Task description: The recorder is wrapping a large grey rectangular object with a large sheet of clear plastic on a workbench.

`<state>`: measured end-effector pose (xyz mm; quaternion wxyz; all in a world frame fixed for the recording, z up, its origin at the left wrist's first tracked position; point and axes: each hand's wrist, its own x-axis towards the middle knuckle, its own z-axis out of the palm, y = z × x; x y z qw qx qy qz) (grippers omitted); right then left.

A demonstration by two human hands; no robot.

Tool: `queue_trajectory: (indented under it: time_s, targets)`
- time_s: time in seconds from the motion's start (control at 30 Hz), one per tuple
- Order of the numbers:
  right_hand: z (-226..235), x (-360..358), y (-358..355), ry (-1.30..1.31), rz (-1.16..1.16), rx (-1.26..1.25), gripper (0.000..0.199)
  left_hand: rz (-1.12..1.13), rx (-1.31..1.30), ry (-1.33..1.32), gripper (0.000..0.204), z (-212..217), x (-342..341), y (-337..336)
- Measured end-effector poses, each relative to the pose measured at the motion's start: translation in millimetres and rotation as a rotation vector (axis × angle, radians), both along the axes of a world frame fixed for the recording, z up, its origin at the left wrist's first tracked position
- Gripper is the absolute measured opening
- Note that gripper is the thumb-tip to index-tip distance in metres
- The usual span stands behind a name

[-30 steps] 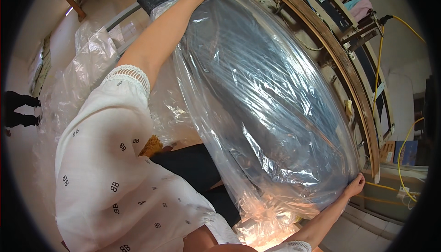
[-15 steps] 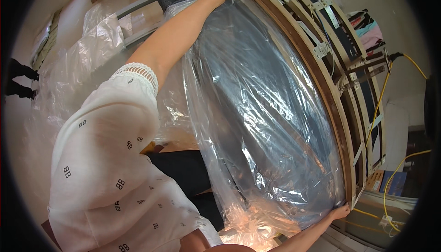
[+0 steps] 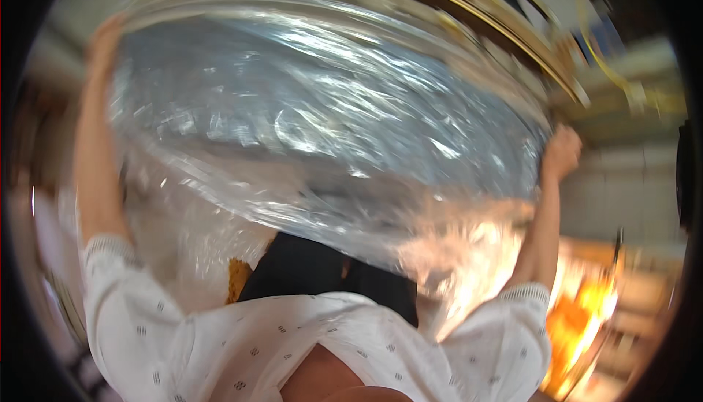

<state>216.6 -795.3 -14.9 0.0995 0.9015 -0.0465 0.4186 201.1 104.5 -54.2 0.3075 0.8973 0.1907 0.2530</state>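
We have almost no free room ahead: the large dark panel wrapped in clear plastic (image 3: 329, 116) fills the view from our left hand (image 3: 102, 36) to our right hand (image 3: 562, 151). Loose plastic film (image 3: 439, 255) hangs below its lower edge and blocks the gap toward our body. A curved wooden frame (image 3: 505, 32) runs close behind the top edge, though blur makes the spacing uncertain. Open room shows only at the far right, beside the tiled wall (image 3: 630, 190).
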Motion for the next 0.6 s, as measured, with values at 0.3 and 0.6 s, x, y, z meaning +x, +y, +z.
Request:
queue_trajectory:
  time_s: [0.3, 0.6]
  targets:
    - [-49.3, -95.9, 4.4, 0.367, 0.252, 0.234, 0.04, 0.175, 0.958, 0.176, 0.048, 26.0, -17.8, 170.0]
    - [-35.5, -109.0, 2.0, 0.519, 0.234, 0.272, 0.05, -0.865, 0.321, -0.013, 0.025, 43.0, -76.1, -378.1]
